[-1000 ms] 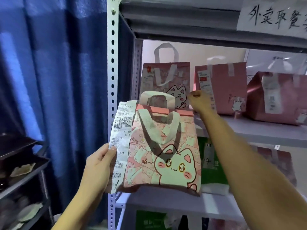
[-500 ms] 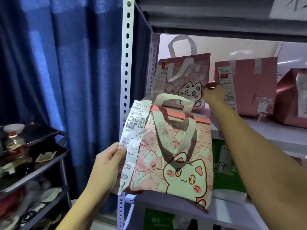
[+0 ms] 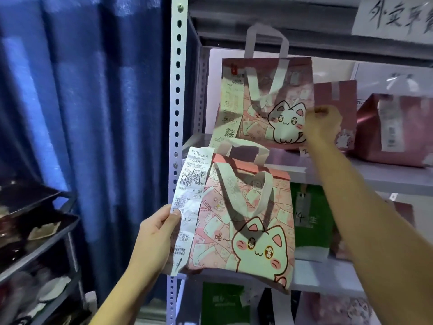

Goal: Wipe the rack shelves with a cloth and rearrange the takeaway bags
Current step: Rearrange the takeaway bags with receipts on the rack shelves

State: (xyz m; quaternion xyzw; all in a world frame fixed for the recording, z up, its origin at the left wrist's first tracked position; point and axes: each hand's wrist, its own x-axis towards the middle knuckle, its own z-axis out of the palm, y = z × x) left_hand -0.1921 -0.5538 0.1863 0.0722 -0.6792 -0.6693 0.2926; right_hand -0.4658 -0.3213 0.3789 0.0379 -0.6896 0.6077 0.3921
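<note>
My left hand (image 3: pixel 154 235) grips the left edge of a pink cat-print takeaway bag (image 3: pixel 248 221), thumb on its long white receipt (image 3: pixel 187 207), holding it in the air in front of the rack. My right hand (image 3: pixel 322 127) is raised to the upper shelf (image 3: pixel 375 174) and grips the right edge of a second pink cat-print bag (image 3: pixel 264 102), which looks lifted and tilted off the shelf. Its white handle stands up above it. No cloth is in view.
More pink bags (image 3: pixel 393 127) stand on the upper shelf to the right. A green bag (image 3: pixel 311 221) sits on the middle shelf, others below. The perforated rack post (image 3: pixel 177 90) is at left, a blue curtain (image 3: pixel 93 102) beyond it, a dark tray cart (image 3: pixel 35 219) lower left.
My right hand has pulled the upper cat-print bag forward and up from the shelf. The bag in my left hand has stayed about where it was. The view has shifted slightly.
</note>
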